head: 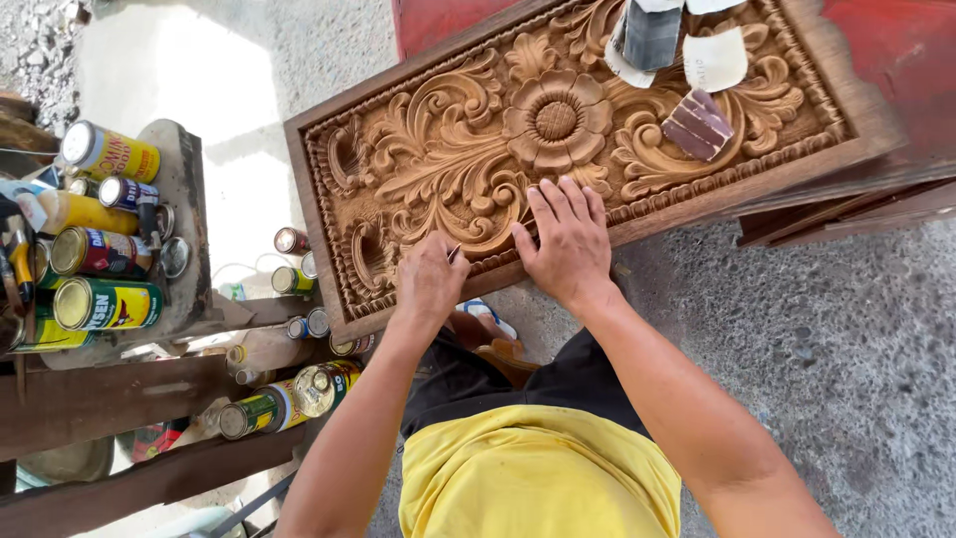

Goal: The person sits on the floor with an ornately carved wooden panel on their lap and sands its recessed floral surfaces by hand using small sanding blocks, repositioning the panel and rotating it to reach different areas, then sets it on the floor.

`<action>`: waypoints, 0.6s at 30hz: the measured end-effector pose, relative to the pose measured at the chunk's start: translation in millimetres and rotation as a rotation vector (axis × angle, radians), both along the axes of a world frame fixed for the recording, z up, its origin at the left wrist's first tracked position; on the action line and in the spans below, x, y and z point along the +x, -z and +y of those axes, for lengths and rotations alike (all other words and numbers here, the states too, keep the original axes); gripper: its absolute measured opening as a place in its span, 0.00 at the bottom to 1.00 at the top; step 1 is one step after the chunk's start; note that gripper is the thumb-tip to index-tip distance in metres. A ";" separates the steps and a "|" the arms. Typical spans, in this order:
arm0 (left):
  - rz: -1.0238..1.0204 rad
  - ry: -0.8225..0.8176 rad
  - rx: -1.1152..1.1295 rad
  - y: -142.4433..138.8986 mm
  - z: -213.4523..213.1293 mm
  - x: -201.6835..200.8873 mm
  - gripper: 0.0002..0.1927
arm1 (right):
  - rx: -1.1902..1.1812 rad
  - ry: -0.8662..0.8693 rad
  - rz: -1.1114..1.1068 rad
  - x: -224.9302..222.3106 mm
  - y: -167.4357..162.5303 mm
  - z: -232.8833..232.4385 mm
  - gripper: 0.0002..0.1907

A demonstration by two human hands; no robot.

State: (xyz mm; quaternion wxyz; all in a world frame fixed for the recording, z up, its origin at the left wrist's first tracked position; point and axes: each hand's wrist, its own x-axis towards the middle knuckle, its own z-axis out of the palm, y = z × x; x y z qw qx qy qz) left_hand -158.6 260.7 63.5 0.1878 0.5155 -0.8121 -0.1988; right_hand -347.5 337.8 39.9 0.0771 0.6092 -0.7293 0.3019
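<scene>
The carved wooden panel (558,139) is lying flat before the person. The left hand (428,282) is pinching a small folded piece against its lower border; the right hand (568,244) is pressing flat, fingers spread. Sandpaper pieces (697,125) are resting on the carving. Yellow-labelled cans (105,304) are crowding the left shelf.

The carved panel (558,130) was bare wood, matt and brown, with deep relief. The sandpaper pieces (699,124) on it looked rough and dull. The cans (100,304) were glossy metal. The concrete floor (836,339) was grainy and grey.
</scene>
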 end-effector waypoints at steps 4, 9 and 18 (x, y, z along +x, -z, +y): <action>-0.006 0.010 0.117 -0.2 -2.9 8.7 0.11 | 0.042 0.022 0.039 -0.3 6.9 -0.4 0.28; 0.048 0.111 -0.032 10.1 -9.2 7.0 0.11 | 0.032 -0.005 0.018 0.4 7.0 -1.6 0.27; 0.079 0.258 -0.032 5.1 -15.5 13.4 0.09 | 0.004 0.027 0.023 3.8 5.2 -7.1 0.26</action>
